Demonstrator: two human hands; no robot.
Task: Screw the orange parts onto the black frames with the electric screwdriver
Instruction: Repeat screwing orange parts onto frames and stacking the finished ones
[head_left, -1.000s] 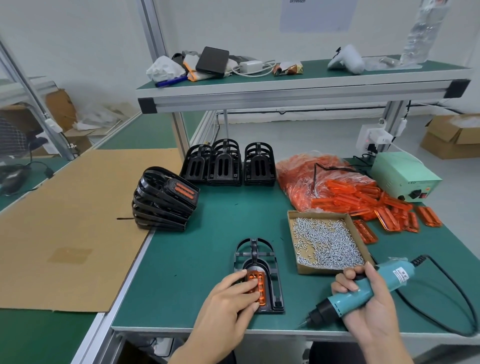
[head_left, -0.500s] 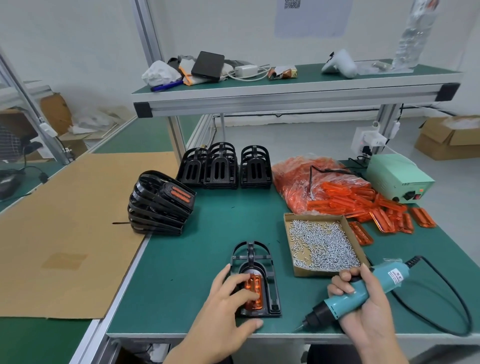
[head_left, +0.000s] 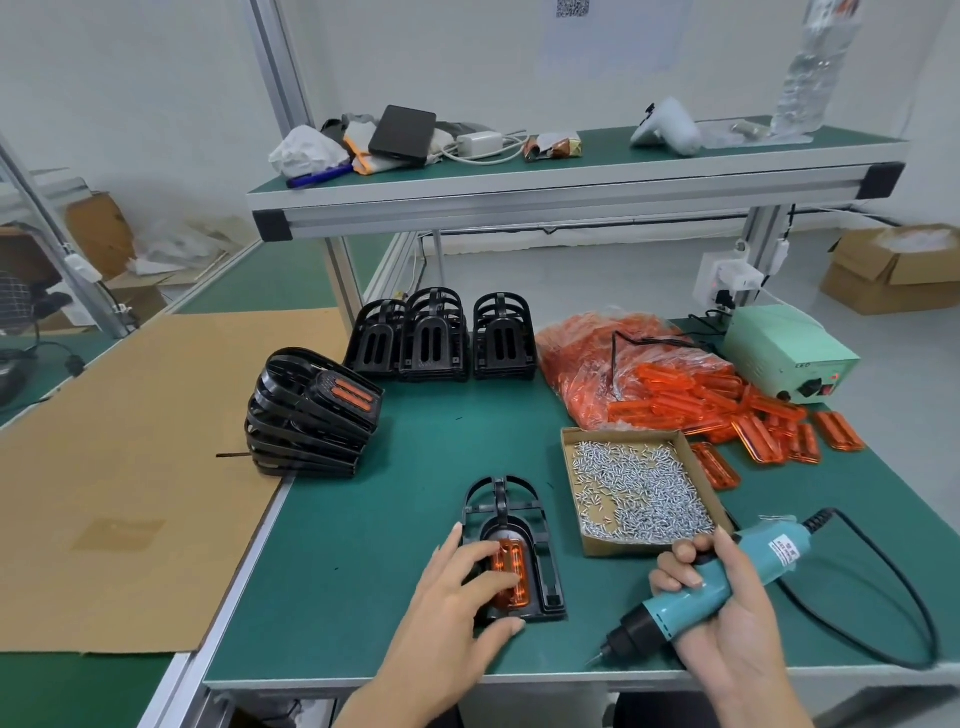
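Note:
A black frame (head_left: 503, 512) lies flat near the table's front edge with an orange part (head_left: 514, 574) seated in its middle. My left hand (head_left: 457, 618) rests on the frame's lower left, fingers laid over the orange part and thumb at the frame's bottom edge. To the right, my right hand (head_left: 727, 618) grips the teal electric screwdriver (head_left: 696, 592), whose bit points down-left just above the mat, apart from the frame. A shallow cardboard box of silver screws (head_left: 636, 486) sits just behind that hand.
Finished frames are stacked at the left (head_left: 311, 410); bare black frames (head_left: 441, 338) stand at the back. A bag and loose pile of orange parts (head_left: 670, 384) lie right, beside a green power box (head_left: 787, 353). The screwdriver cord (head_left: 883, 582) loops at the right edge. Cardboard sheet (head_left: 124, 467) lies left.
My left hand has slid lower on the frame, spreading its fingers over the orange part with the thumb now at the bottom edge. The screwdriver hand has barely moved.

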